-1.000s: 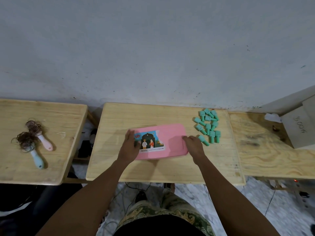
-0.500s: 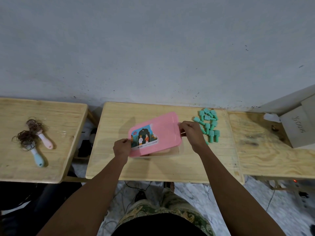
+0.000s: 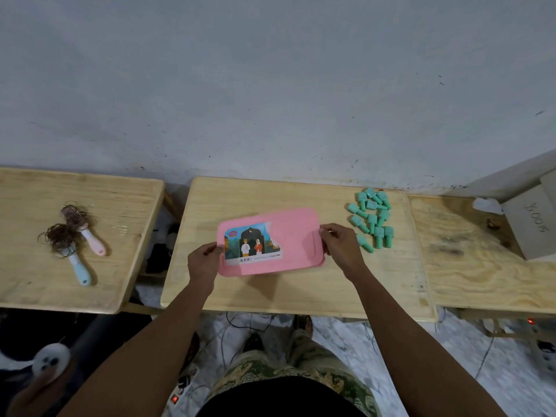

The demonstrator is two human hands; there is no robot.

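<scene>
Head view. Found at the centre of the middle table (image 3: 285, 293): pink lid (image 3: 293, 236), lying near flat. Gripped at its 9 o'clock edge by the left hand (image 3: 203, 263), pinched at its 3 o'clock edge by the right hand (image 3: 340, 248). Crowded at 3 o'clock by green caps (image 3: 371, 219), just beside the right knuckles. Open board toward 6 and 12 o'clock. Well apart at 9 o'clock: two hairbrushes (image 3: 94, 243) on the left table (image 3: 30, 281).

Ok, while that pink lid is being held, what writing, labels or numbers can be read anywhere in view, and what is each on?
"J0015" (first character unsure): handwritten, turned sideways, on the grey box at the far right.
Sticker on the pink lid: a brand logo, a barcode and a caption line, all too small and blurred to read.
No other text shows.
</scene>
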